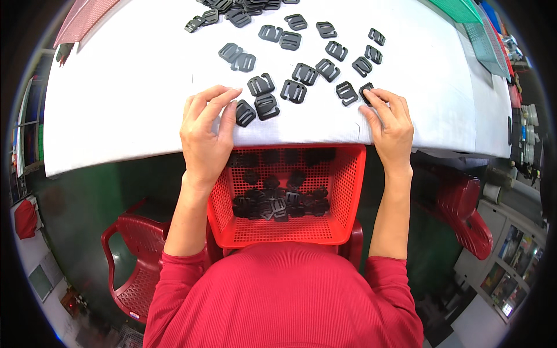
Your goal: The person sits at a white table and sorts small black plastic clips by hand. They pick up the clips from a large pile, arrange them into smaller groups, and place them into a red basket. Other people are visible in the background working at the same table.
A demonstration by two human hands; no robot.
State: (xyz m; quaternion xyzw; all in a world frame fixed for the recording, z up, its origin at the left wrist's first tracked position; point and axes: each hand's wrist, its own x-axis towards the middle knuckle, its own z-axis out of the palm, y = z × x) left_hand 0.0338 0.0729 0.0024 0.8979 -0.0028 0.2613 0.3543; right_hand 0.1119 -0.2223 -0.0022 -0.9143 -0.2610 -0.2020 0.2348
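Observation:
Black slotted plastic buckles lie scattered over a white-covered table (139, 104). My left hand (206, 136) is at the table's near edge, thumb and fingers apart, with nothing between them. Beside its thumb tip lies one flat buckle (245, 113); I cannot tell whether they touch. Over to the right, the fingertips of my right hand (391, 127) are on another buckle (365, 91) and partly cover it, the thumb close to its near edge. Between my forearms, below the table edge, sits a red perforated plastic basket (284, 235) with many black buckles in it.
A heap of buckles (238, 14) lies at the far edge. Pink (84, 20) and green (458, 8) baskets stand at the far corners. Dark red plastic chairs are at left (136, 255) and right (464, 209). A glass-fronted cabinet (507, 255) is at far right.

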